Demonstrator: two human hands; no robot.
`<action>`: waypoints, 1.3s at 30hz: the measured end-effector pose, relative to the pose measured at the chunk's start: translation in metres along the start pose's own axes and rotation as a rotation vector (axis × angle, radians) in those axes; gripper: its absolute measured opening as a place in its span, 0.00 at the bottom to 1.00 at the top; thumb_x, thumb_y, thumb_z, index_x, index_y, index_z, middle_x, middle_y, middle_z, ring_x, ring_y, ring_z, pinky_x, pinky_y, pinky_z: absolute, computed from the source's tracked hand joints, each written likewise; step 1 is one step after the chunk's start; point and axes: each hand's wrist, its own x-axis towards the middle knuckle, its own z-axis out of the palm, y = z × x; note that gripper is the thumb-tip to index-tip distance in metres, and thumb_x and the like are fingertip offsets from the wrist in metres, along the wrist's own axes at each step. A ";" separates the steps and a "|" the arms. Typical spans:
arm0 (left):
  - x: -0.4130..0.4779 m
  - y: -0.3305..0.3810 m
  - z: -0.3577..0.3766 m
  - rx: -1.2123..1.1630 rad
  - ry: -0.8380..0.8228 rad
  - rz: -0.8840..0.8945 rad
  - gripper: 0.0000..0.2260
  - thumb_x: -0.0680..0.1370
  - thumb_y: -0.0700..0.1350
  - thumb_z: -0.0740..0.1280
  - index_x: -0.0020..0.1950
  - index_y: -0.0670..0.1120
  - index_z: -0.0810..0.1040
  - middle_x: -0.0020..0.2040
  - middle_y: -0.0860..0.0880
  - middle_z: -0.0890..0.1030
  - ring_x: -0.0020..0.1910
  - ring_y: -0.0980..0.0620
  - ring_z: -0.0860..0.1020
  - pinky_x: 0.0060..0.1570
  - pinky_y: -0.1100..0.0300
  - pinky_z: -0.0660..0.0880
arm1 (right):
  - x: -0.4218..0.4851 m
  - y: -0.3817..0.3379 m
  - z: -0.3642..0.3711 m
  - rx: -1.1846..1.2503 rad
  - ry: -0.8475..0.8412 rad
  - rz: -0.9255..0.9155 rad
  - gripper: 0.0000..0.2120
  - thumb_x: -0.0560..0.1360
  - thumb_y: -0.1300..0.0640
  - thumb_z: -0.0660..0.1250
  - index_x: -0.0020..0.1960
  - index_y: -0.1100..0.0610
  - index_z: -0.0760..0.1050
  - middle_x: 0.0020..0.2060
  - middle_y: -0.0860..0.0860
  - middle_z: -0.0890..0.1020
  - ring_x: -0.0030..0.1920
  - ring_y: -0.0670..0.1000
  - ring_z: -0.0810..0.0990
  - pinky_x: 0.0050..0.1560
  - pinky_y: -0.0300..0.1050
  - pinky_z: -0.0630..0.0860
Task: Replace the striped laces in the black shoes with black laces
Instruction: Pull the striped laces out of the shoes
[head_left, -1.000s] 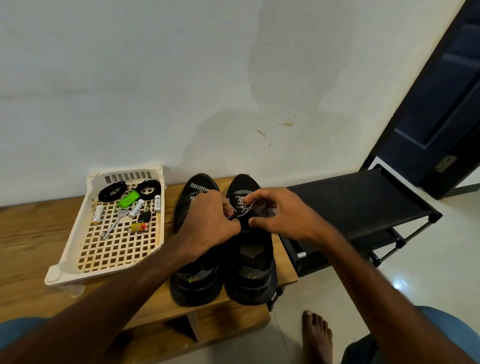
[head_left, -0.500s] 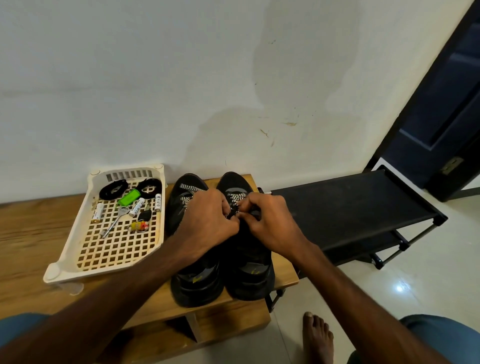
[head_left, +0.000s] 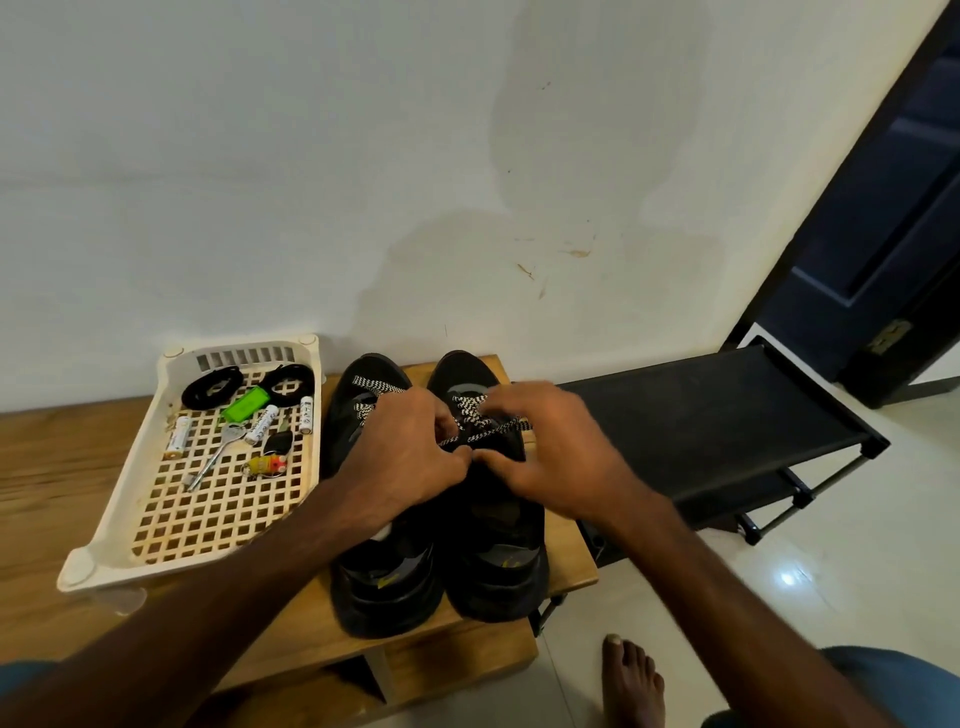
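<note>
While both black shoes (head_left: 491, 577) stand on the wooden bench (head_left: 569, 564), left hand (head_left: 405, 457) pinches the striped lace (head_left: 470, 408) above the right-hand shoe's tongue; right hand (head_left: 561, 457) blurred beside it, grip cannot be told. Lace judged soft, light, limp: take hold at a crossing, close to the eyelet.

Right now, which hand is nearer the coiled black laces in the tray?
Left. The left hand, pinching the striped lace, lies over the shoe beside the tray, and that tray holds the black laces; the right hand is over the other shoe, farther right.
</note>
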 end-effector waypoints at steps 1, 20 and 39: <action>0.000 0.000 0.000 0.008 0.000 0.011 0.10 0.72 0.50 0.78 0.51 0.48 0.86 0.45 0.52 0.85 0.43 0.58 0.82 0.46 0.64 0.80 | 0.003 -0.004 0.006 -0.104 -0.019 -0.052 0.15 0.74 0.52 0.76 0.60 0.51 0.83 0.57 0.47 0.85 0.57 0.48 0.81 0.59 0.46 0.79; -0.011 0.004 0.008 0.065 0.109 0.013 0.15 0.73 0.55 0.76 0.54 0.50 0.79 0.43 0.56 0.81 0.44 0.60 0.80 0.48 0.61 0.78 | 0.004 0.008 -0.020 0.063 0.013 0.304 0.39 0.71 0.39 0.77 0.76 0.53 0.69 0.72 0.49 0.74 0.70 0.47 0.72 0.67 0.45 0.70; 0.015 -0.007 0.012 -0.083 0.060 -0.007 0.16 0.69 0.43 0.79 0.53 0.49 0.81 0.48 0.56 0.83 0.47 0.62 0.80 0.42 0.76 0.71 | 0.014 0.006 -0.005 0.204 -0.056 0.392 0.16 0.73 0.60 0.75 0.59 0.48 0.83 0.43 0.47 0.87 0.44 0.46 0.86 0.54 0.55 0.84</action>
